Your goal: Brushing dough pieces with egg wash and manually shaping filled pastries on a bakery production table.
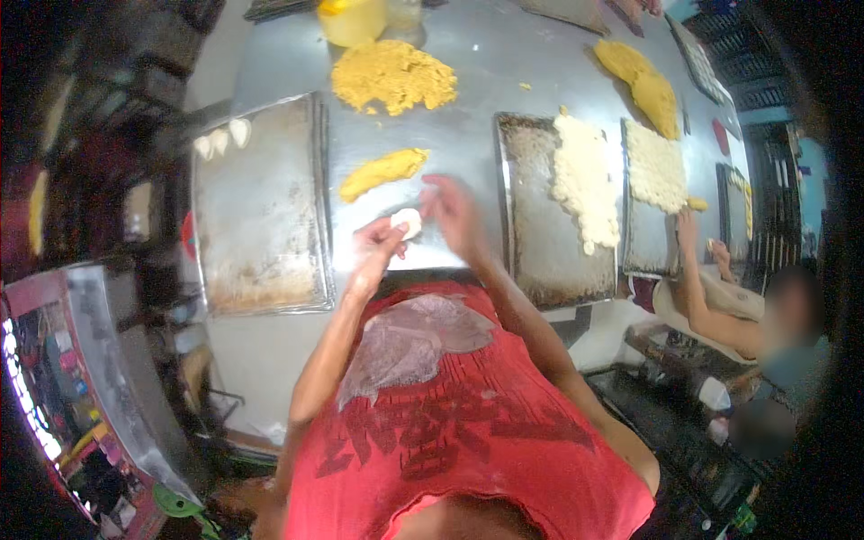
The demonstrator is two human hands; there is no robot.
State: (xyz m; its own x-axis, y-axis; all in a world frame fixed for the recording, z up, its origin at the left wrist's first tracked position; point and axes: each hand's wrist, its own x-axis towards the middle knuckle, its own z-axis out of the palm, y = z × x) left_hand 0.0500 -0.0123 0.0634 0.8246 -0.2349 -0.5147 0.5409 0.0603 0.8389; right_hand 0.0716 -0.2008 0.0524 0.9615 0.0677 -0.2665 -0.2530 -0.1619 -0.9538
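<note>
My left hand point(382, 238) is closed around a small, flat, white piece of dough point(407, 222), which shows between thumb and fingers. Just to its right is my right hand point(454, 216), somewhat blurred, its fingers apart and apparently holding nothing. Beyond both hands lies a long lump of yellow filling point(384, 175) on the metal table point(468, 54). A larger, crumbly yellow mound point(394, 76) sits farther back. To my left, a worn baking tray point(261, 216) carries a few white shaped dough pieces point(222, 140) near its far left corner.
On my right, another baking tray point(540, 261) is partly covered by small pale dough pieces point(585, 180). Past it is a tray with more dough point(655, 166) and a yellow mound point(643, 85). A co-worker's hands point(688, 229) are there. A yellow container point(351, 20) stands at the back.
</note>
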